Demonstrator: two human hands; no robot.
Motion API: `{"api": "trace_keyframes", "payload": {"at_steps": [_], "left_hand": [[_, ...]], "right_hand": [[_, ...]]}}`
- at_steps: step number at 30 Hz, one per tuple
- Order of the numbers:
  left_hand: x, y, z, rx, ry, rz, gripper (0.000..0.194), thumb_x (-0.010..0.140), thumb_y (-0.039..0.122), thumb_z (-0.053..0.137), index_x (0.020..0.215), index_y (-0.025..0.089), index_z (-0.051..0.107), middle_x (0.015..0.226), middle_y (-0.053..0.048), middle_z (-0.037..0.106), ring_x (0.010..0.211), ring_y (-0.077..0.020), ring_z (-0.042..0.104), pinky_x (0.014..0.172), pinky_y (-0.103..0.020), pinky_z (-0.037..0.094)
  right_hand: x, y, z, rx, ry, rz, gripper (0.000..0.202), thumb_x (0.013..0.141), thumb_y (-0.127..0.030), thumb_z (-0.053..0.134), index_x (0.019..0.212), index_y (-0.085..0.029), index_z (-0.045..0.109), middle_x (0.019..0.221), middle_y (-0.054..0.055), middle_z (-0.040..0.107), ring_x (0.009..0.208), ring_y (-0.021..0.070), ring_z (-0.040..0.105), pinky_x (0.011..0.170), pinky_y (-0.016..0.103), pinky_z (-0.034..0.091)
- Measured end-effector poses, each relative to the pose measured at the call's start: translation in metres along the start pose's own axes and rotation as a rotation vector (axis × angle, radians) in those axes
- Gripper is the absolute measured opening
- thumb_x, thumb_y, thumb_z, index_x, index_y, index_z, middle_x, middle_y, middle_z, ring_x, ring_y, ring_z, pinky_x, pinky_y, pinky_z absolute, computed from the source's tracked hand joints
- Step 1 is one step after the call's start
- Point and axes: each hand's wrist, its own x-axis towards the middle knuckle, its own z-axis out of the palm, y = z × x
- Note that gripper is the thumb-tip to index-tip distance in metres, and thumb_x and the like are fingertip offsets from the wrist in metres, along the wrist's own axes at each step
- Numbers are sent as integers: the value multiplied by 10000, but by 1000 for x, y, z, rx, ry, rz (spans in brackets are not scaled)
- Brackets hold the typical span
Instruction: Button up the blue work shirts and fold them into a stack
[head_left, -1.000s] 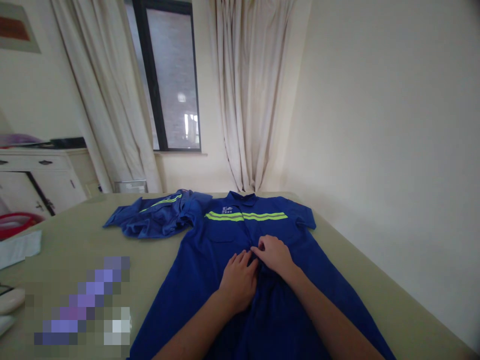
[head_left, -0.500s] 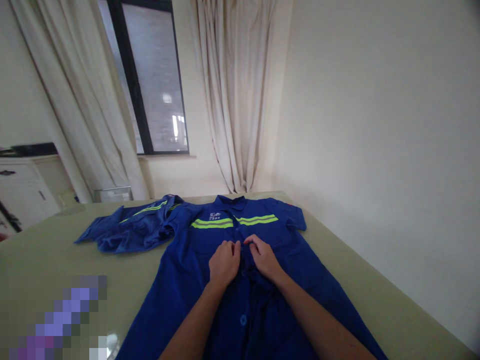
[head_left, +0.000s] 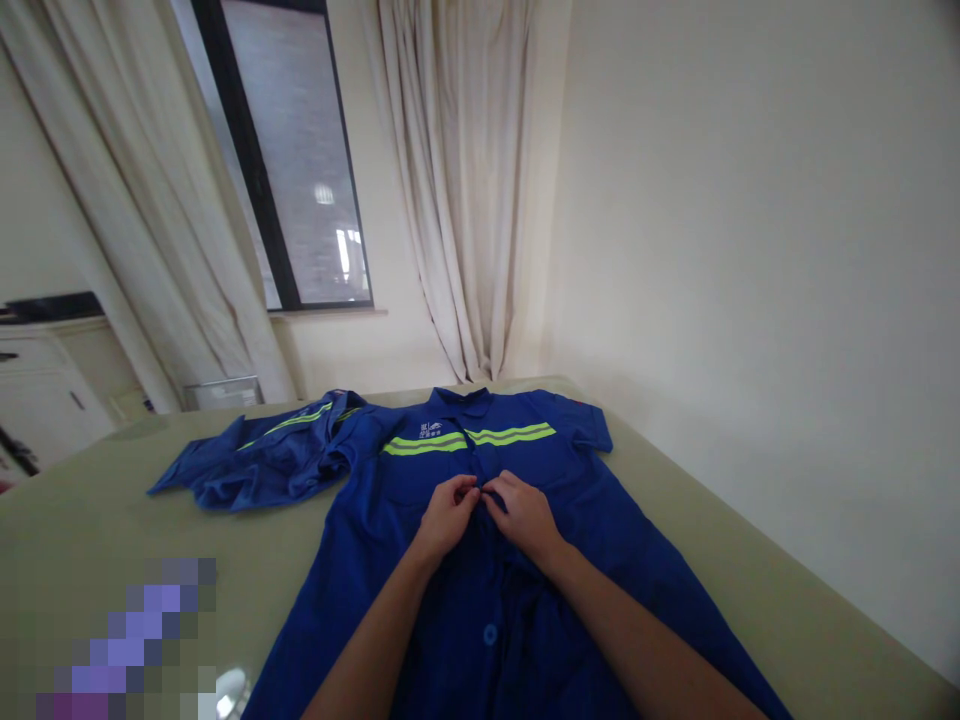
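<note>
A blue work shirt point(head_left: 607, 530) with yellow-green reflective stripes lies front side up, its collar at the far end. At the middle of its front placket, my left hand point(head_left: 448, 515) pinches the edge of the cloth. My right hand point(head_left: 523, 512) pinches the placket from the other side, and the fingertips of both hands nearly meet. Whatever small part lies between the fingertips is hidden. Nearer to me, a blue button point(head_left: 490, 634) shows on the placket.
A second blue garment point(head_left: 255, 465) with the same stripes lies crumpled to the left on the greenish table point(head_left: 180, 535). A pixelated purple shape point(head_left: 127, 640) and a shiny round object point(head_left: 231, 692) are at the lower left. A wall point(head_left: 750, 300) borders the right side.
My fingertips have come closer together at the placket, and my right fingers now pinch the cloth. The view has shifted slightly; the shirt lies in the same place.
</note>
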Motion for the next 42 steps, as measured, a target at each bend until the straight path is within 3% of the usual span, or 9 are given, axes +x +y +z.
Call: {"api": "trace_keyframes", "payload": {"at_steps": [5,13,19,24,29,38,42], "left_hand": [[2,-2,-2,-75,-24,41,297,879,294,603,1125,178,723,947,-37,779,807,-172,698,748,-274,548],[1,-7,3,-70,22,42,270,914,280,544,1087,239,747,1043,-30,777,990,-205,695,916,-323,533],[-3,0,2,-21,41,40,315,924,194,473,1096,244,732,1151,-31,737,1109,-174,660,1004,-295,489],[-5,13,3,64,70,-66,302,944,315,500,1146,233,709,1184,-62,743,1090,-233,672,963,-351,492],[-6,23,4,128,108,-163,247,922,326,510,1030,247,717,1024,-72,775,998,-282,693,837,-376,496],[-2,14,2,28,117,-84,169,929,320,534,988,272,684,994,-1,770,942,-185,699,838,-281,500],[1,8,3,-31,114,-20,172,928,311,532,996,263,683,1005,6,762,944,-166,696,844,-262,509]], "right_hand": [[2,1,0,43,67,-14,171,973,-308,565,990,-252,725,985,19,711,920,176,678,802,242,459],[2,1,1,55,52,32,168,922,-396,656,949,-248,731,967,22,723,909,197,684,753,258,458],[6,7,5,119,53,8,121,962,-304,617,958,-231,714,979,29,721,926,191,679,806,266,460],[6,8,6,44,4,-77,175,1004,-272,537,1004,-240,709,998,35,700,921,186,674,785,254,458],[5,7,7,31,-36,-83,194,989,-256,541,1060,-260,722,1020,31,700,932,186,679,754,246,461],[9,9,5,244,62,-53,142,953,-233,596,991,-237,732,971,29,718,911,190,676,815,279,483],[7,5,2,178,65,-80,117,930,-251,642,1009,-238,727,975,33,711,911,195,676,785,273,488]]}}
